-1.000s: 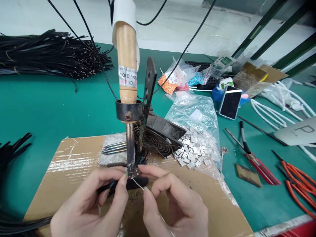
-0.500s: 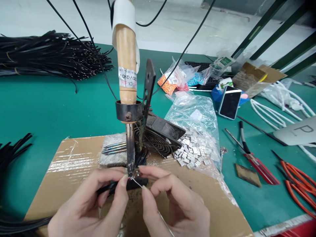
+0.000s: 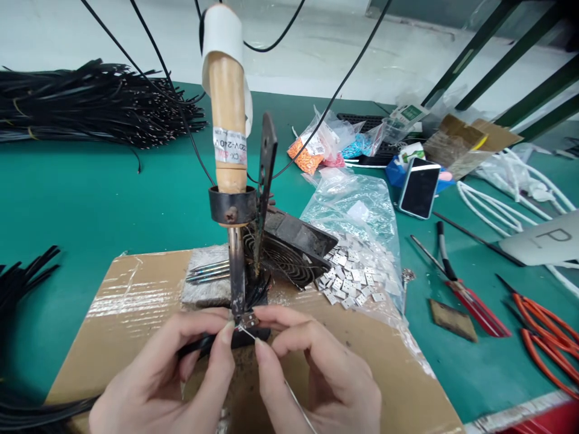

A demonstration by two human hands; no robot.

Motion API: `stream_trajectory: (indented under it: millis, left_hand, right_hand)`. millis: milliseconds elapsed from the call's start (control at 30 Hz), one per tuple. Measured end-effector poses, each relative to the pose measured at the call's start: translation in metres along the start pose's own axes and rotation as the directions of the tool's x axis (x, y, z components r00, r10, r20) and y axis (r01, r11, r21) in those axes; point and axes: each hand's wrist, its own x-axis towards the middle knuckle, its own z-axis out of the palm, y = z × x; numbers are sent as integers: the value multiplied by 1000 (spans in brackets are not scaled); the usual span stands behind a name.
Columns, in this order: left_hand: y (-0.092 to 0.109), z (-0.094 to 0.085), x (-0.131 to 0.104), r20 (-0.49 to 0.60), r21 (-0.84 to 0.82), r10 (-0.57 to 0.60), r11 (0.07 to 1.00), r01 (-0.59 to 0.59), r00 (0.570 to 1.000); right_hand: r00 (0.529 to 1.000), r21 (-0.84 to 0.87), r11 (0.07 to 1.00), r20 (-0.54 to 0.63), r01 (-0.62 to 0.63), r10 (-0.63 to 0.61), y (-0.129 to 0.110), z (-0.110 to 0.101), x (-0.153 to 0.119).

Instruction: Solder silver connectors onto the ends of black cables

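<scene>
At lower centre, the left hand (image 3: 181, 367) is pinching a black cable (image 3: 196, 346), lying roughly level, its end pointing right; the soldering iron (image 3: 236, 271) is pointing down; the right hand's (image 3: 312, 367) nearly closed fingers are holding thin wire (image 3: 294, 395) above cardboard (image 3: 131, 313).

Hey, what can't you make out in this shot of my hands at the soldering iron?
All in the head view:
- Gripped part of the black cable: hidden by left hand.
- Far end of the thin wire: cut off by bottom edge.
- Smallest print on the soldering iron: too small.
- Rest of the black cable bundle: cut off by left edge.
</scene>
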Motion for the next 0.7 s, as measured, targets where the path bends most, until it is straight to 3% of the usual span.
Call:
stream_trajectory:
  millis: [400,533,700]
  left_hand:
    - [27,17,12,-39,1,-2,1000,2,999]
    - [18,11,7,-35,-4,-15,1000,15,999]
    - [-4,-2,0,58,-9,-16,1000,16,998]
  right_hand:
    - [996,-39,995,-26,88,-89,6,3,-4]
    - [992,-62,991,-35,120,-122,7,3,-5]
    - [998,-54,996,-21,65,-66,8,3,-8]
